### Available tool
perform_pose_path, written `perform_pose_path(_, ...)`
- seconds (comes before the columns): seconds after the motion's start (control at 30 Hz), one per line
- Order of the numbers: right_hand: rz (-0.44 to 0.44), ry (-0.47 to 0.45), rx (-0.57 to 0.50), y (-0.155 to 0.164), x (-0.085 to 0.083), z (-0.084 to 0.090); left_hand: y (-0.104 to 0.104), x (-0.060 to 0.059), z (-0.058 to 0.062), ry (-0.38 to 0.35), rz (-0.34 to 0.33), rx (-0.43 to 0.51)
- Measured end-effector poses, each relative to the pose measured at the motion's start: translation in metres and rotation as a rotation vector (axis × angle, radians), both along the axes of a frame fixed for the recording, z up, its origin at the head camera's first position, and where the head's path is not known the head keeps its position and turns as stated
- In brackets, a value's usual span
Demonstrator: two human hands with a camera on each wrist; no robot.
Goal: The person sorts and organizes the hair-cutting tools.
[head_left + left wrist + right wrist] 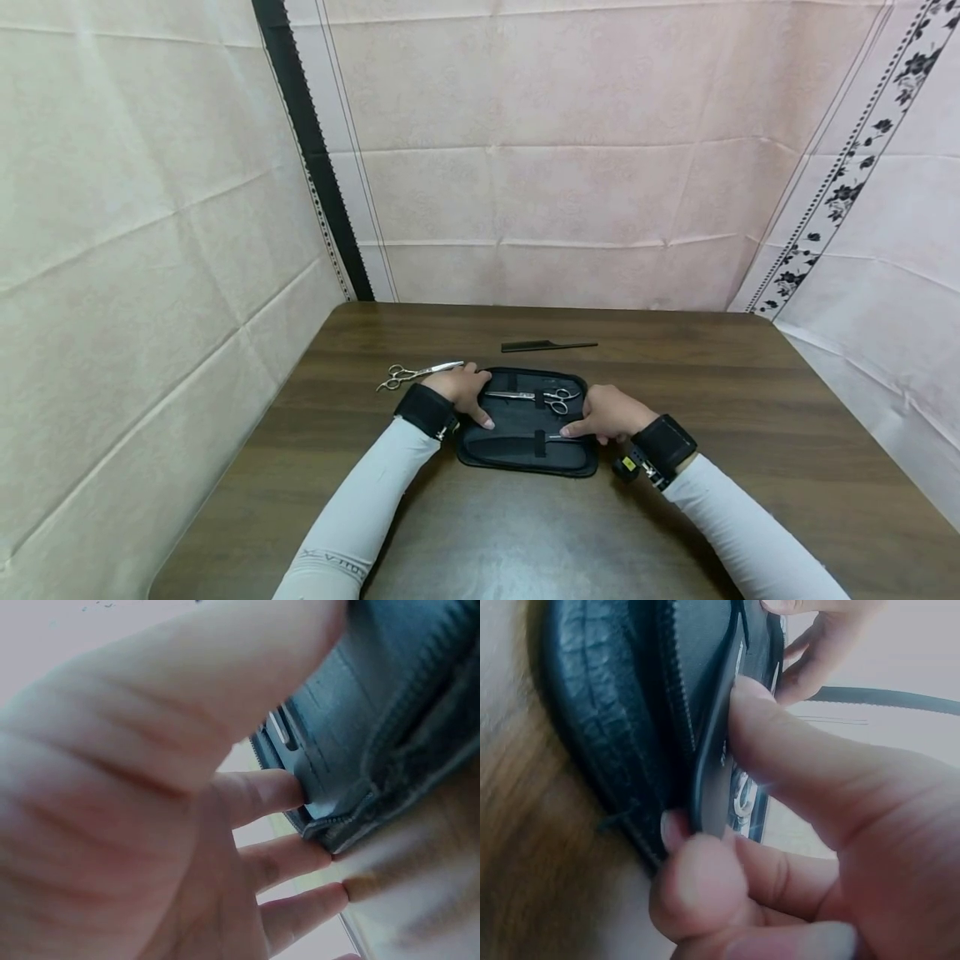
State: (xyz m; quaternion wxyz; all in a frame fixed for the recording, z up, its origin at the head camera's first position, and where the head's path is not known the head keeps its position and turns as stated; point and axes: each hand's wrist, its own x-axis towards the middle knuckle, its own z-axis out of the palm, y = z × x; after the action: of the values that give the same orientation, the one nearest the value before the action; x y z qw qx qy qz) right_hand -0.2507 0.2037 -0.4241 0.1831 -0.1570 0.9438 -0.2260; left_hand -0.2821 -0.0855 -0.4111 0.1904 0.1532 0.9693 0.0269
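Note:
A black zip case [498, 450] lies spread on the table, with silver scissors [558, 407] strapped across its upper part. My left hand [459, 387] rests on the case's left side, thumb over the inside. Its fingers are fairly straight, with fingertips at the zipped edge in the left wrist view. At the lower right of the case, my right hand [611, 411] pinches a slim, flat black tool [716, 769] with small pale lettering. A silver strip [557, 438] shows from there toward the lower strap [540, 443]; the tool's far end is hidden.
Another pair of silver scissors [405, 375] lies left of the case, its blades reaching toward my left hand. Beyond the case is a black tail comb [536, 345]. The wooden table [495, 542] meets pale cloth hangings [562, 208] at the back and sides.

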Motion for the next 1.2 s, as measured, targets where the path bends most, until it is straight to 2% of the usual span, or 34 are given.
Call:
perform_pose_path(0.27, 0.020, 0.013, -0.001, 0.003, -0.002, 0.000, -0.001, -0.001, -0.001, -0.002, -0.002, 0.001)
perform_pose_path(0.57, 0.024, -0.036, 0.008, 0.014, -0.008, 0.001, 0.000, -0.001, -0.001, -0.005, -0.003, 0.003)
perform_pose_path(0.8, 0.063, -0.067, -0.047, 0.017, -0.008, 0.003, -0.001, -0.001, -0.001, -0.001, 0.000, 0.008)
perform_pose_path(1.2, 0.050, -0.054, -0.075, 0.010, -0.005, 0.001, -0.002, -0.002, -0.002, 0.000, -0.009, 0.019)
